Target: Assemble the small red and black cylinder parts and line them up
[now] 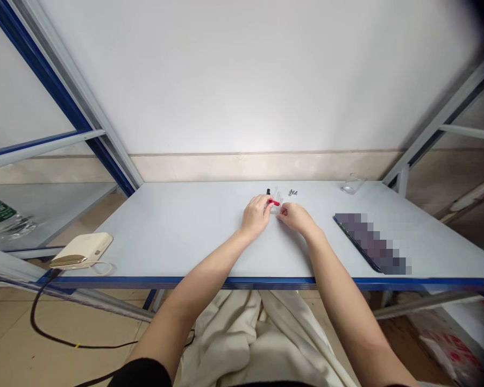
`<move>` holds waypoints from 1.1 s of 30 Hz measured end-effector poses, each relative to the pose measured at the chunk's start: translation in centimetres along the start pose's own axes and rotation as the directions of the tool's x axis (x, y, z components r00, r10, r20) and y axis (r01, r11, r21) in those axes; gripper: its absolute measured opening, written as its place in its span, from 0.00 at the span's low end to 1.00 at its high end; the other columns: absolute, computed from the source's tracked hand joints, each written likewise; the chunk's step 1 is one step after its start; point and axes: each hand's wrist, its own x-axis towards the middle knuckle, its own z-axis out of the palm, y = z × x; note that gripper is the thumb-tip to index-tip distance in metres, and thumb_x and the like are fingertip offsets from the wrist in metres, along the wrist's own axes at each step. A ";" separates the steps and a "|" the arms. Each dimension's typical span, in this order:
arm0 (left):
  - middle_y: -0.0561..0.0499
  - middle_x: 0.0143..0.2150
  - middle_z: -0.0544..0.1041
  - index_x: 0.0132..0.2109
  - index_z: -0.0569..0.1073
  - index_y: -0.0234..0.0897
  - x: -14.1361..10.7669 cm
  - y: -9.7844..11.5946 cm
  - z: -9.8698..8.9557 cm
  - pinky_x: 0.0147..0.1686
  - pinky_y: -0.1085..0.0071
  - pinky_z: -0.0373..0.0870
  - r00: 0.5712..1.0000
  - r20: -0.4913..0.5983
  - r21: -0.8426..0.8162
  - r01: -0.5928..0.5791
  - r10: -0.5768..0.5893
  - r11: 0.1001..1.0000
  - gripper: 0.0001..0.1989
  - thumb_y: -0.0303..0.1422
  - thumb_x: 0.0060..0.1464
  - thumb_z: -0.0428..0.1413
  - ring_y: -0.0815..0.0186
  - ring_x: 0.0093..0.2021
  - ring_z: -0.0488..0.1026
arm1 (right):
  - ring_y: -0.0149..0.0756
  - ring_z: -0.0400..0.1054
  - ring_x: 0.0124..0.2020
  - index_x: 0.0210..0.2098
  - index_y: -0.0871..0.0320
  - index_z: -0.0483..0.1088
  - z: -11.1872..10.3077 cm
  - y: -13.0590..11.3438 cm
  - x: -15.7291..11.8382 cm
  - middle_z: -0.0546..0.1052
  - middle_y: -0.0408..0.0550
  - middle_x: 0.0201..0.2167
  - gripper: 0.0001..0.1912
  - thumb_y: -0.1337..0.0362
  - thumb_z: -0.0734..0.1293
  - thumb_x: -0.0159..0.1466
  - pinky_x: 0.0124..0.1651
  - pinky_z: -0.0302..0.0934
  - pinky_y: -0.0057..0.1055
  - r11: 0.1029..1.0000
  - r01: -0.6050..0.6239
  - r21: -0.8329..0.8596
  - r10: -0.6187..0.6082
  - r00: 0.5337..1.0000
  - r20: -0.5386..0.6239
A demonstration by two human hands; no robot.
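Observation:
My left hand (256, 213) is closed on a small red piece (275, 202), which sticks out to the right from between thumb and fingers. Close beside it on the right, my right hand (293, 216) has its fingers pinched together low over the table; what they hold, if anything, is too small to name. Clear slim pieces (278, 192) lie just beyond and between the hands. A black piece (268, 191) shows behind my left fingers. Several small dark metallic parts (292, 192) form a little group beyond my right hand.
The grey table (177, 231) has a blue front edge. A clear cup (351, 184) is at the back right, a dark phone-like slab (358, 242) at the right. A cream box (84, 248) with a cord sits front left. Metal frame posts flank both sides.

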 end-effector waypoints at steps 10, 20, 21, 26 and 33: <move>0.47 0.44 0.73 0.46 0.70 0.37 -0.1 0.0 0.0 0.49 0.70 0.64 1.000 0.014 -0.032 -0.024 0.025 0.999 0.12 0.31 0.60 0.45 0.66 0.46 0.68 | 0.32 0.64 0.27 0.29 0.61 0.70 0.0 -0.4 -0.2 0.75 0.51 0.27 0.06 0.67 0.61 0.56 0.29 0.50 0.25 0.998 0.061 -0.023 -0.061 0.998 -0.015; 0.49 0.42 0.74 0.42 0.72 0.36 0.2 0.0 0.3 0.41 0.72 0.67 0.986 0.076 -0.189 0.161 -0.149 0.969 0.10 0.28 0.53 0.51 0.70 0.35 0.70 | 0.31 0.63 0.24 0.29 0.61 0.70 -0.2 -0.9 -0.4 0.74 0.50 0.25 0.12 0.60 0.60 0.59 0.29 0.51 0.26 0.992 0.103 0.067 -0.096 0.991 -0.093; 0.49 0.41 0.74 0.40 0.72 0.35 0.3 0.0 0.4 0.40 0.73 0.68 0.978 0.075 -0.241 0.209 -0.196 0.948 0.09 0.27 0.52 0.52 0.71 0.34 0.69 | 0.31 0.63 0.24 0.29 0.61 0.70 -0.2 -0.9 -0.4 0.74 0.50 0.24 0.12 0.59 0.60 0.59 0.29 0.51 0.26 0.991 0.114 0.076 -0.107 0.990 -0.093; 0.47 0.38 0.76 0.37 0.73 0.32 0.6 -0.3 0.6 0.34 0.74 0.67 0.920 0.130 -0.456 0.387 -0.370 0.802 0.08 0.30 0.49 0.55 0.73 0.29 0.69 | 0.31 0.63 0.25 0.30 0.60 0.70 -0.2 -1.1 -0.4 0.74 0.49 0.26 0.11 0.60 0.62 0.58 0.29 0.52 0.25 0.983 0.138 0.125 -0.125 0.986 -0.107; 0.48 0.34 0.76 0.34 0.74 0.31 0.5 -0.9 1.0 0.30 0.76 0.65 0.904 0.183 -0.412 0.428 -0.387 0.804 0.08 0.33 0.47 0.57 0.73 0.26 0.66 | 0.31 0.64 0.26 0.31 0.61 0.70 -0.4 -1.4 -0.6 0.74 0.49 0.27 0.10 0.60 0.61 0.58 0.29 0.51 0.25 0.970 0.167 0.180 -0.140 0.978 -0.152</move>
